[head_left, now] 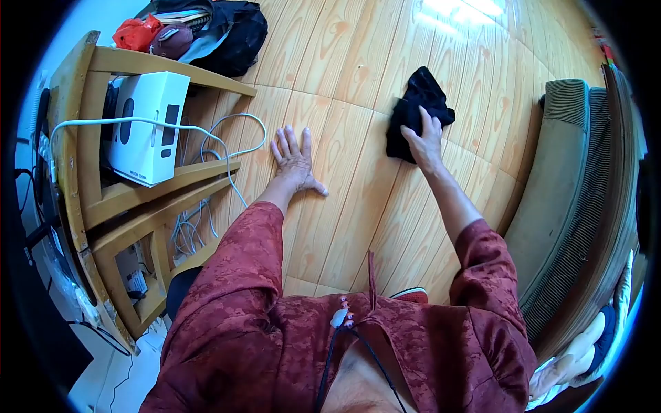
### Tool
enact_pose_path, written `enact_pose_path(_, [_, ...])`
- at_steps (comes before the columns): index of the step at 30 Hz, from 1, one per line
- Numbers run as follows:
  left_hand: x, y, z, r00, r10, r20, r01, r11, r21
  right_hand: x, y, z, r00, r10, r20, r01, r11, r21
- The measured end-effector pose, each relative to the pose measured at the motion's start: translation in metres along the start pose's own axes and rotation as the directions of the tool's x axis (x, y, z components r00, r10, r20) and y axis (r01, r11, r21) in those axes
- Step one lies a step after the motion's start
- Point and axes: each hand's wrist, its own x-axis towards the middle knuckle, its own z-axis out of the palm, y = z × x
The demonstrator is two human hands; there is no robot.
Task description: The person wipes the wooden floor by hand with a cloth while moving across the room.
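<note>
In the head view, we're looking down at a glossy wood-patterned tile floor [351, 186], and here's our left hand [295, 166], palm down on it, fingers fanned apart and thumb out to the side. Over to the right, our right hand [428, 146] is on a crumpled black soft cloth [420, 86], its thumb apart from the extended fingers; whether any fabric is caught beneath them, we can't tell. The cloth lies on the floor, to the right of our left hand and well apart from it.

On the left we've got a worn yellow-brown wooden frame [84, 165], and between its bars a white cardboard box [146, 138] with dark printed shapes. Small print along its lower edge looks like "MADE IN CHINA"; what's in the box, we can't see. A white cable [175, 126] crosses in front of it and loops over the floor, with more thin cables [187, 237] tangled below.

Nearer, a small white printed packet [137, 281] sits in the frame's lower opening, its writing too small to read. Far left, a black fabric bag [237, 41] lies beside a bright red bundle [136, 33] and a dark purple rounded item [172, 41]. And along the right runs a long grey-green cushioned seat [556, 179].
</note>
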Motion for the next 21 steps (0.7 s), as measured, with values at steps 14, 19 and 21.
enact_pose_path(14, [-0.006, 0.001, -0.004, 1.000, -0.002, -0.023, 0.002, 1.000, 0.013, 0.001, -0.112, 0.015, 0.850, 0.148, 0.506, -0.525, 0.145, 0.839])
enact_pose_path(19, [-0.006, 0.000, -0.004, 0.999, 0.024, -0.045, -0.026, 0.999, -0.024, 0.008, -0.088, -0.012, 0.903, -0.236, 0.359, 0.155, 0.958, 0.242])
enact_pose_path(21, [-0.006, 0.000, -0.003, 0.998, 0.029, -0.049, -0.030, 0.999, -0.029, 0.013, -0.082, -0.030, 0.951, -0.140, 0.275, 0.137, 0.990, 0.030])
